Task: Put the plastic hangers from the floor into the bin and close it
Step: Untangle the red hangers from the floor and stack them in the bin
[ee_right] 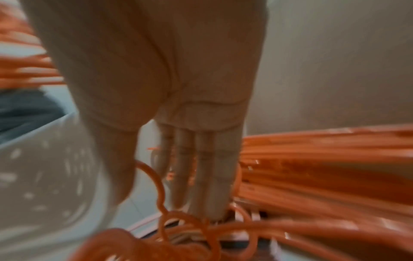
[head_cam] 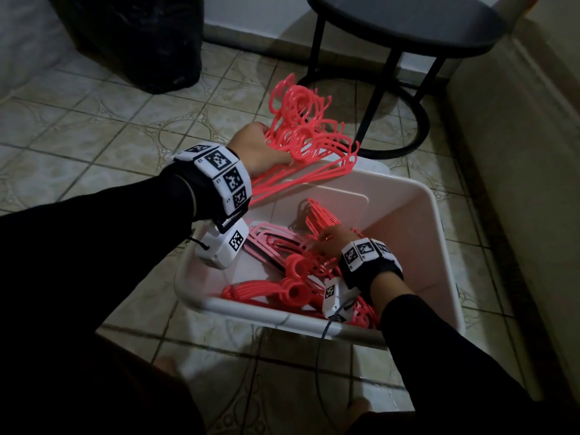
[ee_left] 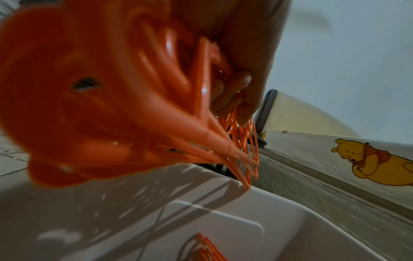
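Left hand (head_cam: 255, 146) grips hanger bundle (head_cam: 301, 133) (over bin (head_cam: 439, 215))

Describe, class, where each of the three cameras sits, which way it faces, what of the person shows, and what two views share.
Head: worn on the head, facing down at the white bin; both arms show.
Left wrist: looks along the left hand gripping the coral hanger bundle.
Right wrist: looks along the right hand, fingers straight down among hangers in the bin.
Shared: head and left wrist both show bundle and bin.

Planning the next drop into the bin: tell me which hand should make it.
Left. The left hand already grips a bunch of red hangers over the white bin; the right hand presses hangers already inside.
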Motion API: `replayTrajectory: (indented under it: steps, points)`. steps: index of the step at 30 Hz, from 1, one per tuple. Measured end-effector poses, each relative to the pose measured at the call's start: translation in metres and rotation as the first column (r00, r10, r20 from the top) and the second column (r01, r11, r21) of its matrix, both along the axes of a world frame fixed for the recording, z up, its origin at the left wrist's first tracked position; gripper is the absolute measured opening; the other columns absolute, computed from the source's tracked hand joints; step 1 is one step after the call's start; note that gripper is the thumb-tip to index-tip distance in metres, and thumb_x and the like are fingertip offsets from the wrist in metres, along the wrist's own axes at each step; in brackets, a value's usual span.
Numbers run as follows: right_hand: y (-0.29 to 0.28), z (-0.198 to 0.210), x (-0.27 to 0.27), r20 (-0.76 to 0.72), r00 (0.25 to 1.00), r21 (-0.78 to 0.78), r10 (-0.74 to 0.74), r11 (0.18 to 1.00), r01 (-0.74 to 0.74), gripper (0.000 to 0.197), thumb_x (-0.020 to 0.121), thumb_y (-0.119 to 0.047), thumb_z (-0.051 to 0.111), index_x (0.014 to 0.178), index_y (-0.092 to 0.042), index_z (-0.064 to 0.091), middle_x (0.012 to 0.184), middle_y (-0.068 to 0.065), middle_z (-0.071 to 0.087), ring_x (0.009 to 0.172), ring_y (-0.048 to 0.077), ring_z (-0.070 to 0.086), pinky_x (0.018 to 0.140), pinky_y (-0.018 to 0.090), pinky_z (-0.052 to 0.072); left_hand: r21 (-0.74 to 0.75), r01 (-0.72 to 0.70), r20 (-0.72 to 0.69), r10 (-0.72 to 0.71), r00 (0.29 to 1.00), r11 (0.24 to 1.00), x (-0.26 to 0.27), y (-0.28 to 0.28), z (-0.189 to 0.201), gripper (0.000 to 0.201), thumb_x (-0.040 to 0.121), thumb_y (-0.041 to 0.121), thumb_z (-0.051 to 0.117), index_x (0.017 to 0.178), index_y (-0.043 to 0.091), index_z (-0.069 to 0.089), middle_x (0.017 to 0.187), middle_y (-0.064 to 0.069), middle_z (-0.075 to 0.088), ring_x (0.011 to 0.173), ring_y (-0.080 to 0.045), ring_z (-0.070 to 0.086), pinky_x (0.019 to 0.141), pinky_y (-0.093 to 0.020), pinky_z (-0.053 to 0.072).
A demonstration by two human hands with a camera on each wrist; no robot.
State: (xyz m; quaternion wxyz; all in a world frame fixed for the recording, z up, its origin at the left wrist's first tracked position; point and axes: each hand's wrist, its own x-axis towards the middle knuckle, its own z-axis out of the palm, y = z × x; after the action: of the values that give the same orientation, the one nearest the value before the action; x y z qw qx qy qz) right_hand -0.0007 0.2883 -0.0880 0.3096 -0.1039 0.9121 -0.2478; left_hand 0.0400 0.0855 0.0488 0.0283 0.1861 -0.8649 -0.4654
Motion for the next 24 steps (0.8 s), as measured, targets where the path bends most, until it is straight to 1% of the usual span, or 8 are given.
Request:
replayTrajectory:
  steps: [2, 4, 6, 9, 13, 17, 21, 24]
  points:
    - [0.001, 0.001, -0.003, -0.118, 0.993, -0.023, -0.022, 1.0, 0.02, 0.03, 0.079, -0.012, 0.07, 0.057, -0.026, 0.054, 0.084, 0.021, 0.071, 0.079, 0.039, 0.067, 0.079, 0.049, 0.055, -0.014, 0.001, 0.005, -0.001, 1.0, 1.0, 0.0, -0.001, -0.001, 0.036, 0.073, 0.026, 0.079, 0.1, 0.019, 0.055, 0.092, 0.0, 0.063, 0.084, -0.017, 0.061, 0.075, -0.026, 0.045]
    - [0.004, 0.01, -0.006, -0.174, 0.983, -0.086, -0.062, 0.995, 0.047, 0.027, 0.081, -0.004, 0.065, 0.061, -0.019, 0.055, 0.083, 0.025, 0.068, 0.077, 0.041, 0.067, 0.077, 0.052, 0.055, -0.038, 0.0, 0.014, 0.001, 1.0, 0.999, 0.0, -0.003, -0.003, 0.039, 0.073, 0.028, 0.079, 0.102, 0.019, 0.054, 0.096, -0.001, 0.064, 0.088, -0.018, 0.061, 0.077, -0.027, 0.046]
    - [0.009, 0.026, -0.013, -0.174, 0.982, -0.132, -0.067, 0.99, 0.044, 0.022, 0.084, 0.002, 0.061, 0.069, -0.013, 0.058, 0.079, 0.026, 0.068, 0.07, 0.039, 0.067, 0.071, 0.05, 0.057, -0.049, -0.003, 0.021, 0.004, 1.0, 0.999, 0.0, -0.004, -0.004, 0.044, 0.072, 0.03, 0.08, 0.107, 0.018, 0.056, 0.099, -0.001, 0.064, 0.09, -0.018, 0.061, 0.078, -0.028, 0.045]
    - [0.022, 0.041, -0.023, -0.151, 0.984, -0.198, -0.097, 0.978, 0.066, 0.024, 0.088, 0.002, 0.059, 0.07, -0.014, 0.06, 0.066, 0.023, 0.065, 0.056, 0.032, 0.065, 0.061, 0.043, 0.059, -0.061, 0.004, 0.027, -0.003, 1.0, 0.998, -0.001, -0.006, -0.005, 0.051, 0.07, 0.029, 0.082, 0.113, 0.014, 0.058, 0.098, 0.002, 0.061, 0.09, -0.017, 0.059, 0.076, -0.024, 0.039]
    - [0.03, 0.035, -0.018, -0.127, 0.986, -0.18, -0.106, 0.98, 0.082, 0.026, 0.09, 0.003, 0.055, 0.07, -0.013, 0.059, 0.061, 0.019, 0.063, 0.048, 0.025, 0.063, 0.054, 0.037, 0.058, -0.083, 0.013, 0.043, -0.009, 0.999, 0.996, -0.001, -0.007, -0.004, 0.057, 0.066, 0.029, 0.086, 0.113, 0.012, 0.059, 0.097, 0.002, 0.061, 0.089, -0.017, 0.059, 0.077, -0.023, 0.039]
    - [0.024, 0.022, -0.009, -0.121, 0.993, -0.122, -0.013, 0.992, -0.002, 0.019, 0.086, 0.004, 0.056, 0.074, -0.008, 0.063, 0.074, 0.023, 0.068, 0.069, 0.036, 0.069, 0.071, 0.049, 0.058, -0.088, 0.01, 0.057, -0.005, 0.998, 0.996, -0.003, -0.007, -0.007, 0.061, 0.063, 0.033, 0.087, 0.114, 0.011, 0.06, 0.099, 0.001, 0.064, 0.09, -0.017, 0.061, 0.077, -0.025, 0.041]
    - [0.023, 0.031, -0.015, -0.168, 0.975, -0.204, -0.144, 0.973, 0.108, 0.025, 0.091, -0.002, 0.056, 0.067, -0.011, 0.057, 0.063, 0.018, 0.063, 0.058, 0.031, 0.065, 0.066, 0.048, 0.058, -0.099, 0.012, 0.045, -0.007, 0.999, 0.995, -0.003, -0.006, -0.008, 0.054, 0.066, 0.032, 0.085, 0.109, 0.014, 0.059, 0.096, 0.003, 0.062, 0.087, -0.016, 0.058, 0.076, -0.025, 0.039]
    - [0.023, 0.035, -0.015, -0.19, 0.972, -0.149, -0.138, 0.983, 0.111, 0.024, 0.091, -0.007, 0.056, 0.068, -0.013, 0.056, 0.072, 0.022, 0.068, 0.066, 0.034, 0.068, 0.069, 0.049, 0.058, -0.108, 0.003, 0.05, 0.002, 0.999, 0.994, -0.004, -0.006, -0.01, 0.059, 0.066, 0.034, 0.085, 0.113, 0.012, 0.057, 0.1, 0.002, 0.062, 0.091, -0.017, 0.059, 0.079, -0.027, 0.042]
